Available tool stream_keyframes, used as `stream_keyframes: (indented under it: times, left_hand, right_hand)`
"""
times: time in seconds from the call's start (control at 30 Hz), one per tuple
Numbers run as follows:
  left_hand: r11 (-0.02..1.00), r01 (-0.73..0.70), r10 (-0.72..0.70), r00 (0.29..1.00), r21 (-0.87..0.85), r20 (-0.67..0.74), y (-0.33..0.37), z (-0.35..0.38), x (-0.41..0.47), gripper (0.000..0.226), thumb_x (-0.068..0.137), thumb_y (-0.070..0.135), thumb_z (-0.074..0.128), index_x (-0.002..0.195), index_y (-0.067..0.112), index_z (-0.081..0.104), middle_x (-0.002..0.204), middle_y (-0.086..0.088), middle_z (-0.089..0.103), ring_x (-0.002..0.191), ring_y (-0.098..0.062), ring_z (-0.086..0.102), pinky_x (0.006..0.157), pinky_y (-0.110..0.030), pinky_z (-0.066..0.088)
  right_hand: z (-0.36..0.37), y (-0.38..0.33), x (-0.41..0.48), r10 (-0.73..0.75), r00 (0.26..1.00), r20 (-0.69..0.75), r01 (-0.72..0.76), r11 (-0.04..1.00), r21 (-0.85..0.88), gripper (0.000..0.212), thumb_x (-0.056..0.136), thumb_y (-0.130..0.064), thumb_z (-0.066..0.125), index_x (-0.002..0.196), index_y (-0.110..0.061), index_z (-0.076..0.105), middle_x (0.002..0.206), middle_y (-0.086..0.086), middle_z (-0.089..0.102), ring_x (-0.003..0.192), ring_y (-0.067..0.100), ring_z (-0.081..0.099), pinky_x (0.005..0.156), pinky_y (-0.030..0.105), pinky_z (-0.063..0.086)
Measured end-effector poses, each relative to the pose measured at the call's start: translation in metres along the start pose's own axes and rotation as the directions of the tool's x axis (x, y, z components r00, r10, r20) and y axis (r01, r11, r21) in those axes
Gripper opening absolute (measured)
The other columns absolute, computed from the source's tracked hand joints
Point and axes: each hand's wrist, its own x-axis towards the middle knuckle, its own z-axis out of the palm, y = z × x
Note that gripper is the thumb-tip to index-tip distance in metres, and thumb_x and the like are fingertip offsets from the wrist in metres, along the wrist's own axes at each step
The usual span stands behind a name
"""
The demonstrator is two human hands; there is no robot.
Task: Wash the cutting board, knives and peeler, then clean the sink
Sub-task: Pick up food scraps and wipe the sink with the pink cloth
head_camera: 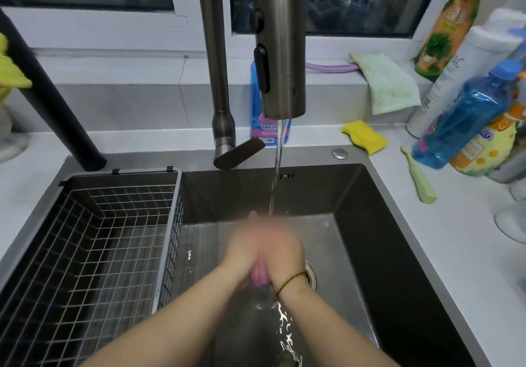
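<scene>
left hand [243, 253] and right hand [284, 248] press together, blurred, under water [277, 167] from the tap [280, 53]; i can't tell any grip. below them the sink [370, 224] runs left-right, wire basket [99, 238] filling its left end.

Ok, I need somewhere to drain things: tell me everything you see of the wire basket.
The basket is a deep rectangular grid of thin dark wire under a grey metal rim. It sits upright in the left part of the sink, its rim level with the sink's edge, with two black clips on its back rim. Nothing shows inside it.
</scene>
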Motion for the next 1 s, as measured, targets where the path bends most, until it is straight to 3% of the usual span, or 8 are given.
stream_keyframes:
  times: [0.17,0.27,0.33,0.53,0.7,0.83,0.9,1.0]
  left_hand:
    - [0.996,-0.023,-0.004,0.955,0.088,0.296,0.003,0.006,-0.019,0.037,0.098,0.026,0.036,0.098,-0.003,0.059,0.093,-0.014,0.064,0.095,-0.026,0.059,0.087,-0.031,0.046]
    - [0.915,-0.135,0.042,0.969,0.379,0.243,0.022,-0.014,0.004,0.020,0.093,0.027,0.050,0.079,0.014,0.055,0.077,0.002,0.055,0.082,-0.015,0.052,0.067,-0.022,0.041]
    - [0.874,-0.191,0.116,0.975,0.447,0.190,0.037,-0.028,0.015,0.014,0.091,0.021,0.055,0.091,0.011,0.064,0.084,0.002,0.059,0.079,-0.010,0.052,0.069,-0.021,0.040]
    - [0.929,-0.273,0.242,0.959,0.249,0.148,0.093,-0.027,0.033,0.025,0.098,0.012,0.037,0.105,0.003,0.060,0.075,0.001,0.057,0.067,-0.007,0.053,0.063,-0.012,0.046]
    - [0.949,-0.246,0.230,0.968,0.196,0.099,0.114,-0.020,0.050,0.025,0.098,0.015,0.037,0.086,0.006,0.058,0.076,-0.005,0.058,0.068,-0.011,0.056,0.077,-0.024,0.050]
    - [0.953,-0.217,0.198,0.974,0.212,0.105,0.121,-0.017,0.053,0.024,0.097,0.018,0.040,0.087,0.009,0.059,0.086,-0.008,0.063,0.074,-0.014,0.059,0.080,-0.026,0.050]
    - [0.937,-0.218,0.180,0.971,0.271,0.160,0.120,-0.023,0.050,0.020,0.096,0.021,0.044,0.091,0.012,0.061,0.100,-0.008,0.064,0.087,-0.016,0.060,0.087,-0.029,0.046]
    - [0.848,-0.295,0.100,0.905,0.440,0.414,0.096,-0.038,0.035,0.030,0.092,0.031,0.048,0.113,0.014,0.061,0.120,-0.004,0.061,0.105,-0.011,0.055,0.089,-0.022,0.040]
  right_hand:
    - [-0.019,0.019,0.025,0.224,0.971,0.081,-0.234,0.959,0.160,0.041,0.096,-0.025,0.040,0.056,-0.017,0.040,0.056,0.000,0.045,0.054,0.012,0.042,0.053,0.023,0.039]
    - [-0.029,0.023,0.032,0.242,0.969,0.059,-0.249,0.954,0.170,0.041,0.096,-0.029,0.039,0.058,-0.016,0.047,0.066,0.005,0.054,0.069,0.020,0.052,0.075,0.033,0.044]
    - [-0.041,0.019,0.035,0.254,0.964,0.084,-0.267,0.929,0.256,0.040,0.095,-0.035,0.039,0.061,-0.016,0.050,0.072,0.008,0.057,0.081,0.024,0.057,0.087,0.039,0.046]
    - [-0.046,0.021,0.024,0.167,0.964,0.207,-0.208,0.957,0.199,0.040,0.094,-0.041,0.038,0.062,-0.016,0.040,0.065,0.009,0.047,0.073,0.023,0.051,0.084,0.045,0.049]
    - [-0.045,0.022,0.017,0.161,0.956,0.247,-0.221,0.945,0.240,0.038,0.094,-0.035,0.040,0.063,-0.013,0.043,0.061,0.007,0.049,0.067,0.021,0.052,0.069,0.029,0.046]
    - [-0.047,0.021,0.018,0.157,0.951,0.266,-0.220,0.949,0.227,0.033,0.093,-0.039,0.040,0.083,-0.009,0.051,0.077,0.018,0.054,0.078,0.026,0.057,0.083,0.039,0.050]
    - [-0.050,0.020,0.017,0.169,0.934,0.314,-0.272,0.907,0.322,0.038,0.093,-0.039,0.041,0.084,-0.005,0.055,0.076,0.018,0.061,0.078,0.029,0.063,0.084,0.041,0.052]
    - [-0.056,0.015,0.017,0.139,0.913,0.384,-0.340,0.781,0.524,0.037,0.094,-0.032,0.040,0.081,-0.001,0.056,0.064,0.009,0.066,0.061,0.017,0.067,0.063,0.027,0.058]
